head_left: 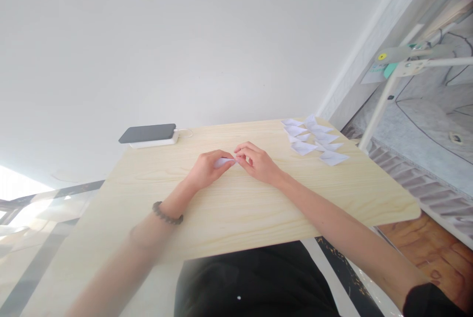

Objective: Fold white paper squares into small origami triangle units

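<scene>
Folded paper (222,162): holding it between thumb and fingers of the left hand (208,169), pinching its tip with the right hand (258,164), over the tabletop's (229,213) middle, left of white paper pieces (303,148).

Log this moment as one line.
left hand: holding small white folded paper | right hand: at its right tip | nearby: pointed white paper pieces, pale wood-grain table

A wood-grain table (258,213) bears folded papers (323,137) at right, a white slab (158,143) at left.
</scene>
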`<state>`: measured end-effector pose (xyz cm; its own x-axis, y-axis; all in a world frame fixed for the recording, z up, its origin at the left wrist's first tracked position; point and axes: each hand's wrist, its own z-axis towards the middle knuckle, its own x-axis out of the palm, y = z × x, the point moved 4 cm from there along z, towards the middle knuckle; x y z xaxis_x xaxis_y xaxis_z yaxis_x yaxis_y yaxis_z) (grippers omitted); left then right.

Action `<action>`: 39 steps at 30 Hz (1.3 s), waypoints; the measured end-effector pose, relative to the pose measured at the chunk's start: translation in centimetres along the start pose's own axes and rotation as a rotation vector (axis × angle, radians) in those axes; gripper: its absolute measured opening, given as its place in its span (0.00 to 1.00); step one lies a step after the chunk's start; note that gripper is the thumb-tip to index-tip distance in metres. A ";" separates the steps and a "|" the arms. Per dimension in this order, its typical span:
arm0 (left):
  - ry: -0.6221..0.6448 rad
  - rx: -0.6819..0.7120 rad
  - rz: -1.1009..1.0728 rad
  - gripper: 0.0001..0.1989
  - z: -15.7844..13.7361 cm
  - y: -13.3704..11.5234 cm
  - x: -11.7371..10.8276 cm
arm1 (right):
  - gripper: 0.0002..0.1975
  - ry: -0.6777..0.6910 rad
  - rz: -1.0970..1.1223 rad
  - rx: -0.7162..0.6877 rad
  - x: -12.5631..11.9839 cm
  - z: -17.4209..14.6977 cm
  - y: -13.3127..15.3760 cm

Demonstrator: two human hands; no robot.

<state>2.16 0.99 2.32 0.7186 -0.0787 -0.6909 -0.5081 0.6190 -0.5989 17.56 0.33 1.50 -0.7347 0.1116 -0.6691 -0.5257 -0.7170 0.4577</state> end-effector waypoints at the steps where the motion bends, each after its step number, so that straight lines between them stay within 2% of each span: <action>1: -0.007 -0.041 -0.023 0.12 0.0 0.1 0.0 | 0.08 -0.012 -0.022 0.000 0.0 0.0 0.0; 7: -0.026 -0.208 -0.092 0.15 0.0 0.9 -0.3 | 0.10 -0.059 -0.255 -0.106 -0.2 0.0 0.5; 14: -0.005 -0.231 -0.119 0.16 0.0 0.9 -0.1 | 0.11 -0.077 -0.305 -0.124 0.0 -0.1 0.6; 19: -0.008 -0.160 -0.052 0.16 -0.1 0.8 0.0 | 0.11 0.003 -0.252 -0.087 0.0 0.0 0.7; 26: -0.012 0.150 0.208 0.12 -0.1 0.1 0.2 | 0.08 0.079 -0.132 -0.049 0.0 0.1 0.5; 29: 0.007 0.242 0.313 0.11 -0.1 0.0 0.4 | 0.08 0.098 -0.122 -0.036 0.1 0.1 0.4; 34: 0.011 0.203 0.319 0.09 0.0 0.1 0.5 | 0.08 0.073 -0.126 0.005 0.0 0.1 0.1; 39: -0.022 0.097 0.269 0.15 0.1 0.5 0.3 | 0.08 -0.062 -0.015 0.129 -0.6 0.0 -1.3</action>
<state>2.17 1.34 1.91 0.5750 0.1143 -0.8101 -0.6345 0.6874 -0.3533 18.67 1.21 1.26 -0.7492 0.1672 -0.6408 -0.5849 -0.6210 0.5218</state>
